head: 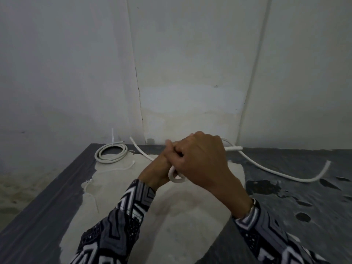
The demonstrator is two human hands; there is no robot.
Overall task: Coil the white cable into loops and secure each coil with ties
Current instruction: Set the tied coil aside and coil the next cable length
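Observation:
My left hand and my right hand meet above the middle of the table, both gripping a white cable that bends into a small loop under my right palm. One end of this cable sticks out to the far left at the table's back. A second stretch of white cable curves away to the right across the dark cover. A finished coil of white cable lies flat at the back left, with a clear tie standing up from it.
A beige cloth covers the table's middle over a dark grey sheet. Two loose pale strings lie on the cloth's left side. A pale wall rises right behind the table. The table's left edge drops to the floor.

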